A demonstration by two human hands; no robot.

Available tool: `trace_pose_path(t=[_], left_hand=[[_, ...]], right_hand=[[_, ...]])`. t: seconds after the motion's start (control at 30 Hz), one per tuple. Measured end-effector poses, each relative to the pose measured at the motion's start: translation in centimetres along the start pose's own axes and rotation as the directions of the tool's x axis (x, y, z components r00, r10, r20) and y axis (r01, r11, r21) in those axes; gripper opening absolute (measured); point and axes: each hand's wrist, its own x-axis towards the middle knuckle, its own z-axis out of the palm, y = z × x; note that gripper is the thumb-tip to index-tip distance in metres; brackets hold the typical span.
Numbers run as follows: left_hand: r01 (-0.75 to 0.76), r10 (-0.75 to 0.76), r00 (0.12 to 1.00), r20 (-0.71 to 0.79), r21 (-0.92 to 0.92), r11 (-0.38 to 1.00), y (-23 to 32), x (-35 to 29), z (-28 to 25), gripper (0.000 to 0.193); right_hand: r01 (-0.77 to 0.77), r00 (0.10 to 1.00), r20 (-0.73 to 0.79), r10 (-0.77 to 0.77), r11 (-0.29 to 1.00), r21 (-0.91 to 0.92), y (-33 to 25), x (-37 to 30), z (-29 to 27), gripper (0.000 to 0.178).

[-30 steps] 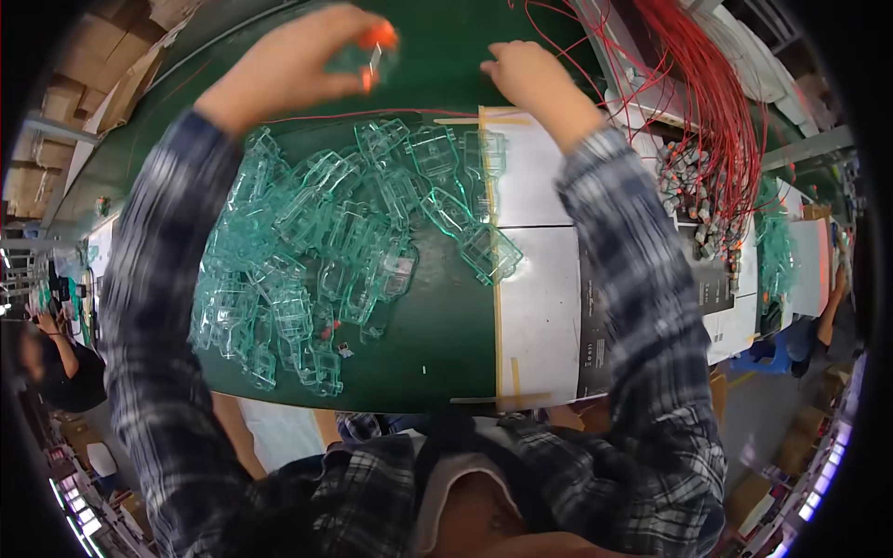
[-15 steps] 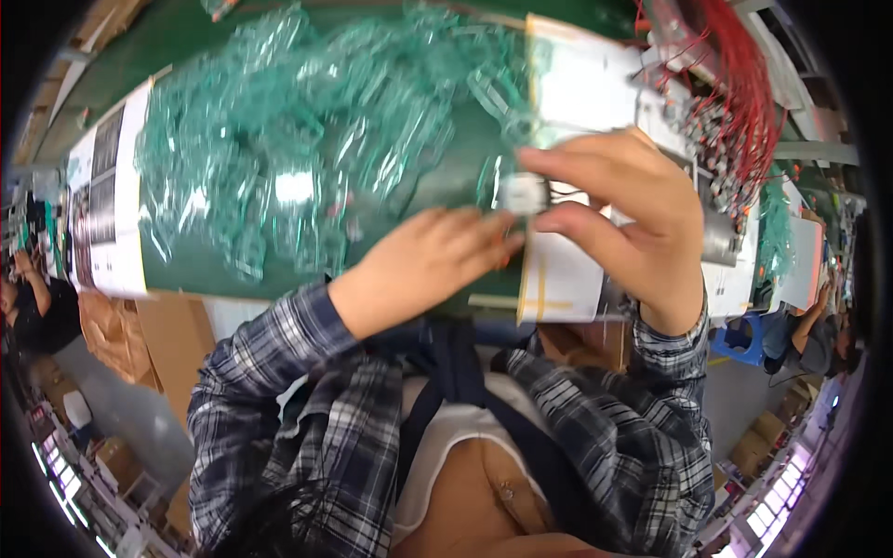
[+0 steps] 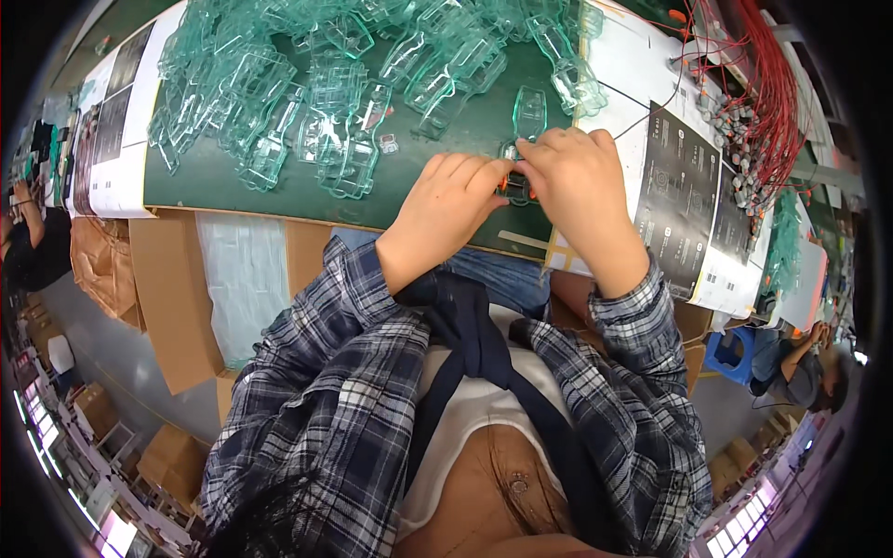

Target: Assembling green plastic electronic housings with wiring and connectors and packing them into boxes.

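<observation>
Both my hands meet over the green mat, fingertips nearly touching around the near end of a narrow, clear green-tinted plastic blister tray (image 3: 530,110). My left hand (image 3: 442,206) is closed, its thumb and forefinger pinching the tray's edge beside a small orange piece (image 3: 505,180). My right hand (image 3: 579,181) is closed too, thumb and fingers pressed down into the same end of the tray. What its fingertips hold is mostly hidden; a small dark part with a metallic glint shows between the hands.
A heap of clear blister trays (image 3: 339,98) covers the far left of the green mat (image 3: 214,191). To the right lie black-and-white printed sheets (image 3: 684,200) and a bundle of red wires (image 3: 763,84) with small grey ends. An open cardboard box (image 3: 167,298) stands below the table edge.
My right hand has come down and left, bringing the small whitish part with dark wires into the tray. My left hand has risen slightly to meet it. The view has shifted.
</observation>
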Motion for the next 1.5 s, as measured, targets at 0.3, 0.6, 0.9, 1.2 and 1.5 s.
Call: trace_pose_path(t=[0.3,0.6,0.9,1.2,1.5], left_hand=[[-0.369,0.332,0.928,0.167,0.298,0.881,-2.4,2.2,-0.1,0.039],[-0.286,0.244,0.951,0.191,0.242,0.927,-2.0,2.2,0.5,0.045],[-0.237,0.22,0.969,0.114,0.172,0.956,-1.5,2.2,1.0,0.041],[-0.231,0.219,0.971,0.1,0.14,0.963,-1.7,2.3,0.8,0.041],[-0.219,0.209,0.974,0.086,0.125,0.968,-1.7,2.3,0.9,0.041]], right_hand=[[-0.124,0.991,-0.049,0.124,0.992,-0.006,1.1,-4.1,-1.0,0.008],[-0.321,0.945,0.082,0.316,0.851,0.415,-1.7,-6.6,1.5,0.011],[-0.373,0.913,-0.037,0.405,0.871,0.319,-1.3,-5.1,0.4,0.01],[-0.357,0.933,0.048,0.358,0.893,0.275,-1.4,-4.0,-0.9,0.013],[-0.32,0.947,0.043,0.318,0.933,0.162,-1.7,-3.3,-0.6,0.012]])
